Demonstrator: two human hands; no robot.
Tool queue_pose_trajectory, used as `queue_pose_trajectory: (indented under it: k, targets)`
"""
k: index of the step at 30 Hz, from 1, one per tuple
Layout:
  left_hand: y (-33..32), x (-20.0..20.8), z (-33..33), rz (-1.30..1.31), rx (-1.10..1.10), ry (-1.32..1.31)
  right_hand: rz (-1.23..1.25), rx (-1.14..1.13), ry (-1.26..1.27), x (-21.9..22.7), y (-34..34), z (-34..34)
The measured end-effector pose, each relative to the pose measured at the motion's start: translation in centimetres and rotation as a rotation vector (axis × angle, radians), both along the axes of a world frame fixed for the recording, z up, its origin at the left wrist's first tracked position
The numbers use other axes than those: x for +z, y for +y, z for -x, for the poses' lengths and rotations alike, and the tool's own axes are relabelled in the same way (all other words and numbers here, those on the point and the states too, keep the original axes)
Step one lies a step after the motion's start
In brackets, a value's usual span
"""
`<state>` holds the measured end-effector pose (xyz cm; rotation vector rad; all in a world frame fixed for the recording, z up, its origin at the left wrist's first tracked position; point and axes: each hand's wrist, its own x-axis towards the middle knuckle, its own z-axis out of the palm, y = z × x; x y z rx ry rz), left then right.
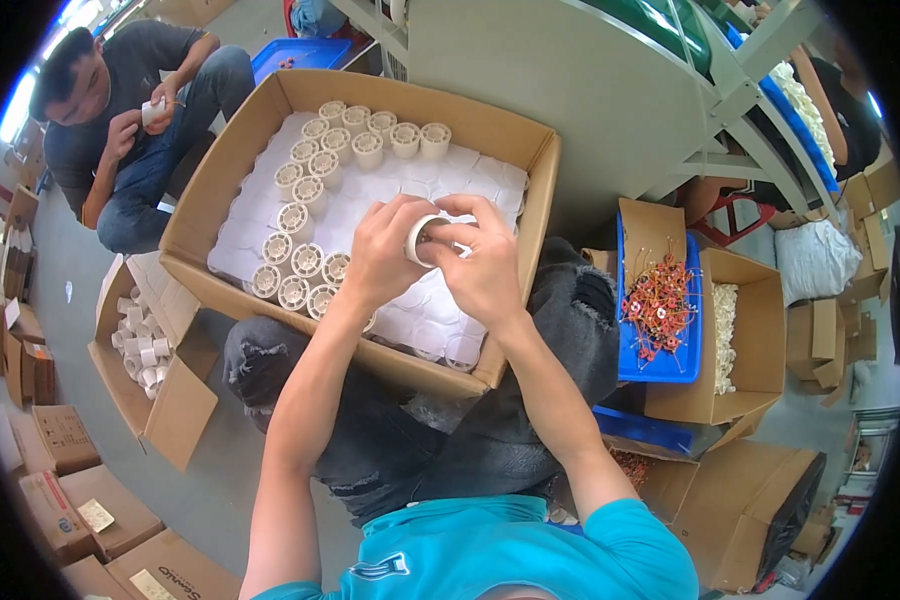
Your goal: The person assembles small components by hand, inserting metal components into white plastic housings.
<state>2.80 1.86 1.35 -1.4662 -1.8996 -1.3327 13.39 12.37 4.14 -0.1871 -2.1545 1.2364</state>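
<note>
Above the large open carton (430,100), both my hands work on one white plastic cylinder (416,240). My left hand (385,255) grips it around its outside, the open end facing right. The fingers of my right hand (475,255) are pinched at that open end, some of them reaching into it; whether they hold a small part there is hidden. Below, several white cylinders (368,148) stand upright in the carton along its far and left sides, on a white sheet (390,190) with round outlines showing through.
On the right, a blue tray (660,368) holds small red parts with wires (660,305), beside a carton of cream pieces (725,335). A carton of loose white cylinders (142,345) stands left. Another person (130,120) sits far left, holding a similar cylinder. A grey machine (560,90) stands behind.
</note>
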Motion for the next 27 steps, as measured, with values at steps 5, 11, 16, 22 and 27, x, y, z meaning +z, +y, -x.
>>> queue_pose_trajectory:
  k: [5,11,16,22,27]
  targets:
    - [0.3,0.0,-0.3,-0.025,-0.061,-0.075,0.112,0.028,-0.048,-0.3,0.6,-0.2]
    - [0.1,-0.2,-0.5,0.018,-0.101,-0.187,0.158,0.005,-0.073,-0.7,0.2,0.2]
    - [-0.1,-0.4,-0.4,0.061,-0.073,-0.187,0.237,0.016,-0.073,-0.6,-0.1,0.5]
    - [0.0,-0.1,-0.4,0.073,-0.063,-0.191,0.334,0.037,-0.072,-0.9,0.2,0.7]
    - [0.8,0.6,-0.1,0.18,-0.072,-0.183,0.238,0.012,-0.091,-1.1,2.1,-0.2]
